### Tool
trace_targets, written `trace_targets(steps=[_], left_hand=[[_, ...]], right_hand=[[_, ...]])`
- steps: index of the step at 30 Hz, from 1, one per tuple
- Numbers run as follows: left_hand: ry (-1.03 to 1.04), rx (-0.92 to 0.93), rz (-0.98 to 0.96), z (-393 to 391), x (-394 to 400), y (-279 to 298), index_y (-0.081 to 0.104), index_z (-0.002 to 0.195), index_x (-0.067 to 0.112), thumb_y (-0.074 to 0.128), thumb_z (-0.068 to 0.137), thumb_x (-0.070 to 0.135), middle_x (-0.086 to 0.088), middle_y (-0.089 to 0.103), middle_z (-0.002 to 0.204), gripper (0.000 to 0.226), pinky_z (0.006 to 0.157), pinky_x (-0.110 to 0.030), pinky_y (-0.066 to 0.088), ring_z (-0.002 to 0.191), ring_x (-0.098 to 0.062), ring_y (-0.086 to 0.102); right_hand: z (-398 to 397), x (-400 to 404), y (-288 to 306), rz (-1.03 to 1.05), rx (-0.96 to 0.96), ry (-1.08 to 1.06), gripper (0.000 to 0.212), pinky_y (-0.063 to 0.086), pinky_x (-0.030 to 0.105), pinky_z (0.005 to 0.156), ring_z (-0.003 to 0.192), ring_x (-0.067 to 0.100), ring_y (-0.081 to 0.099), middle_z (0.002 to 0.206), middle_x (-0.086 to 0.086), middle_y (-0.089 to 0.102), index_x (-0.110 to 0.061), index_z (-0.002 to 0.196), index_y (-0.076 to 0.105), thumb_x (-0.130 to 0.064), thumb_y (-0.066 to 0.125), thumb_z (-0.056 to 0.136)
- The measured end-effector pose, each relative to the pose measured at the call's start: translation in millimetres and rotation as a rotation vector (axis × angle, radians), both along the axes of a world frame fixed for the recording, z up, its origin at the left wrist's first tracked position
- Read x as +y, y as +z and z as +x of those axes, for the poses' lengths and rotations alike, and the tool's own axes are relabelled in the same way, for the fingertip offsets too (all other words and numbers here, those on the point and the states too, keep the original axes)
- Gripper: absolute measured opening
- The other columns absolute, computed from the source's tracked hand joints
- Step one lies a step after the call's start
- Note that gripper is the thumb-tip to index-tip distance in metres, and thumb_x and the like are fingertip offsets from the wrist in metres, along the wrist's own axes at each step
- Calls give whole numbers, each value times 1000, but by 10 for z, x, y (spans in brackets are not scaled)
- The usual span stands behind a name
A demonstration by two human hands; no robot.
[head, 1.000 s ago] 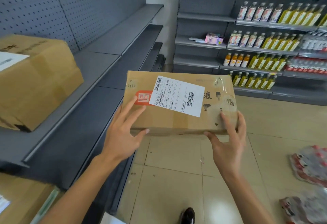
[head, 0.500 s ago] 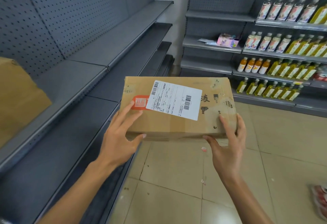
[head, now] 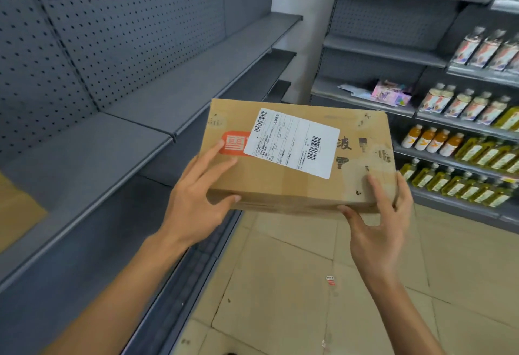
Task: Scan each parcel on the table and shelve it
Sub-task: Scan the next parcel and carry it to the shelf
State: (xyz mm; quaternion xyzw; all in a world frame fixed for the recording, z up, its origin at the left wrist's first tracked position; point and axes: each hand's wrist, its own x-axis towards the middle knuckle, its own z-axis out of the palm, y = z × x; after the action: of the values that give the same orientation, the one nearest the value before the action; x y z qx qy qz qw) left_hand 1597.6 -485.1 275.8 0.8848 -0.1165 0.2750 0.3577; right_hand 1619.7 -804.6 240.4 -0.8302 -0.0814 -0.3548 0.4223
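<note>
Cardboard parcel [head: 283, 183] pinched at both near corners: my left hand [head: 196, 200] and right hand [head: 379, 222], thumbs under, fingers on top. Since a second ago the shelved box slid from view. Long axis left-right, shipping label [head: 292, 142] up, beside the grey shelf [head: 92, 158].

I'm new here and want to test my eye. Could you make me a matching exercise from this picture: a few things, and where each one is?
Things:
1. cardboard parcel
2. white shipping label
3. orange-capped bottles
4. pink packet

Places:
A. stuck on the parcel's top
B. on a right-hand shelf, above the green bottles
C. held between left hand and right hand
D. on a far shelf, left of the pale bottles

Pairs: 1-C, 2-A, 3-B, 4-D
</note>
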Motion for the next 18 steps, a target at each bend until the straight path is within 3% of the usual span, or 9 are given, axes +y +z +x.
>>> trace_targets(steps=[11, 18], left_hand=[[37, -73, 20, 1250, -27, 265, 62, 139, 18, 90, 72, 10, 9, 37, 162, 73, 117, -59, 36, 148, -25, 36], [136, -133, 27, 2104, -230, 439, 64, 136, 15, 90, 71, 11, 5, 38, 162, 70, 118, -57, 34, 148, -18, 36]], right_hand=[[1346, 31, 163, 49, -81, 33, 67, 23, 18, 120, 152, 21, 22, 161, 16, 25, -15, 140, 58, -14, 83, 78], [2462, -94, 377, 58, -120, 98, 66, 25, 24, 122, 151, 25, 25, 159, 19, 28, -14, 139, 59, -20, 82, 78]])
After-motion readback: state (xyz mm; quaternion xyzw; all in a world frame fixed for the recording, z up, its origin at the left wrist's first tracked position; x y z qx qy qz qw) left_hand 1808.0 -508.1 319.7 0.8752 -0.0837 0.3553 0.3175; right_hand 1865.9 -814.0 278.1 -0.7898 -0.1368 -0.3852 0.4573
